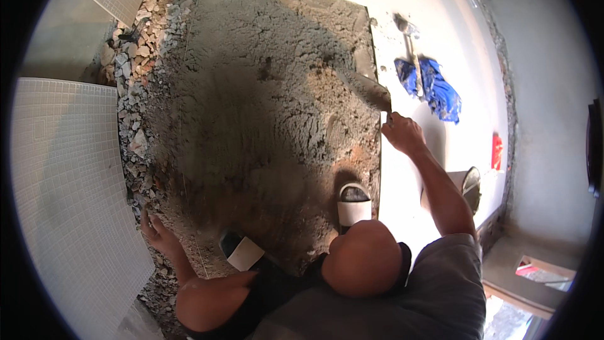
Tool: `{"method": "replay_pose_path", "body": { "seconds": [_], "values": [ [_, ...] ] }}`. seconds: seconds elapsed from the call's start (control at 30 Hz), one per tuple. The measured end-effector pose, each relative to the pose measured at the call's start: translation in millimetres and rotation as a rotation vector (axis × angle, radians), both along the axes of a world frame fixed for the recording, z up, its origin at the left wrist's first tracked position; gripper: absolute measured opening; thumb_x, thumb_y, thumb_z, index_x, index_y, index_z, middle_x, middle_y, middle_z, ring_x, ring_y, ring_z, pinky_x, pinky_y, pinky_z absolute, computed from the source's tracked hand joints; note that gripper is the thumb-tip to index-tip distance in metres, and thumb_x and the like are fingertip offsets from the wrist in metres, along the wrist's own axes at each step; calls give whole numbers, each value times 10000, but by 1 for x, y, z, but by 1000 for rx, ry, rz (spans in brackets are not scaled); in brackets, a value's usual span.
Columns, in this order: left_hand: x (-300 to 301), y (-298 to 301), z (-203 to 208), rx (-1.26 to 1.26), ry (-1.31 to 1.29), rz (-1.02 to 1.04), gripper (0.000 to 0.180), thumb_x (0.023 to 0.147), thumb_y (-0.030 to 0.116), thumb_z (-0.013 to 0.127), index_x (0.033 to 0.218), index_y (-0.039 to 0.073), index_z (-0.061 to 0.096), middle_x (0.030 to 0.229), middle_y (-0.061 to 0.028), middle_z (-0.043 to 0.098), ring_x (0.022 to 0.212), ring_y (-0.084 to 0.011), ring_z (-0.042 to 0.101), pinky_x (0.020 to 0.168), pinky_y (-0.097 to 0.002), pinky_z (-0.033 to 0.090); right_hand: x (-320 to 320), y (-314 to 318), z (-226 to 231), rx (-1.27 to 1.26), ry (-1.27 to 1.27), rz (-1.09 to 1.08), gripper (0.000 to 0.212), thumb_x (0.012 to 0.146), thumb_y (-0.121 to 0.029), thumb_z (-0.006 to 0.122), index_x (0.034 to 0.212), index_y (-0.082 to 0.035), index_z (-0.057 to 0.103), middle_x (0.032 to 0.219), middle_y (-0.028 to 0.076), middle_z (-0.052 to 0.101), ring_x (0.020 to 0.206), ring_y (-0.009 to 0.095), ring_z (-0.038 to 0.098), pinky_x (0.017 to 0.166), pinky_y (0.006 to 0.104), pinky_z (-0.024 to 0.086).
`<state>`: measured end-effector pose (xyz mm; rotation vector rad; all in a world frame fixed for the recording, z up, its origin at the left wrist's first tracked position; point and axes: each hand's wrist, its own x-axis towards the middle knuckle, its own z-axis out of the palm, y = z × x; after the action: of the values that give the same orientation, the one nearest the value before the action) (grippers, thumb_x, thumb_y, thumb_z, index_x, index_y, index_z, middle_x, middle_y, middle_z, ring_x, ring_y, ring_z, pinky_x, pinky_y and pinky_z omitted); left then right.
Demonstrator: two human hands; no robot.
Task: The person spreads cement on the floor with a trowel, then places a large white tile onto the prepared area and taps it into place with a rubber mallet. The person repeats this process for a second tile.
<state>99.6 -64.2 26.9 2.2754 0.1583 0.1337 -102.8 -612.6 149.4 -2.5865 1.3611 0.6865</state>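
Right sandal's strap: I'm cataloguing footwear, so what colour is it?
The right sandal's strap is white, best seen in the head view.

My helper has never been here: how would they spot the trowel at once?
Start at the big rough patch of grey mortar in the middle. At its right edge, the right hand grips the trowel, its grey-smeared blade pointing up-left over the mortar. Unlike the pale-handled tool lying partly on the blue sheet, it is in a hand.

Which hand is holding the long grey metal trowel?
The right hand, gripping the long grey metal trowel. The left hand is open, near the strip of broken grey and tan stones.
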Motion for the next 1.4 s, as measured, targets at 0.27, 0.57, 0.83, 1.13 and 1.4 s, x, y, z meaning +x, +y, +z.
{"method": "replay_pose_path", "body": {
  "seconds": [0.27, 0.57, 0.83, 1.13, 1.4],
  "values": [
    [-143, 126, 32, 796, 22, 55, 388, 953, 224, 528, 1249, -25, 508, 1221, -212, 532, 1125, -331, 512, 894, -409, 459, 161, -129, -109, -148, -196, 348, 210, 930, -167, 426, 1040, -18, 527, 875, 166, 663, 784, 289, 683, 659, 411, 567],
    [-277, 152, 46, 1202, 330, -247, 357, 925, 193, 552, 1215, -13, 524, 1226, -224, 520, 1130, -361, 501, 916, -431, 440, 14, -111, -107, 136, -382, 833, 131, 855, -45, 543, 983, -47, 571, 752, 109, 608, 648, 210, 646, 498, 353, 546],
    [-300, 147, 77, 1223, 408, -240, 347, 915, 180, 561, 1205, -7, 528, 1233, -226, 514, 1135, -368, 497, 925, -439, 432, 203, -140, -112, 5, -533, 834, 200, 911, -169, 533, 1065, -42, 534, 882, 132, 658, 771, 281, 682, 636, 423, 569],
    [-311, 144, 92, 1241, 418, -228, 337, 904, 166, 570, 1193, -1, 531, 1240, -228, 508, 1140, -375, 493, 936, -448, 423, 241, -112, -126, 121, -197, 938, 114, 934, -144, 477, 964, -39, 513, 807, 141, 629, 743, 285, 658, 631, 432, 550],
    [-183, 126, 136, 1224, 207, -28, 309, 876, 133, 598, 1157, 18, 538, 1281, -221, 484, 1171, -394, 474, 973, -481, 386, 48, -118, -97, 187, -203, 1179, 54, 858, -42, 533, 867, -91, 513, 702, 70, 574, 552, 175, 591, 376, 301, 501]
  ]
}}
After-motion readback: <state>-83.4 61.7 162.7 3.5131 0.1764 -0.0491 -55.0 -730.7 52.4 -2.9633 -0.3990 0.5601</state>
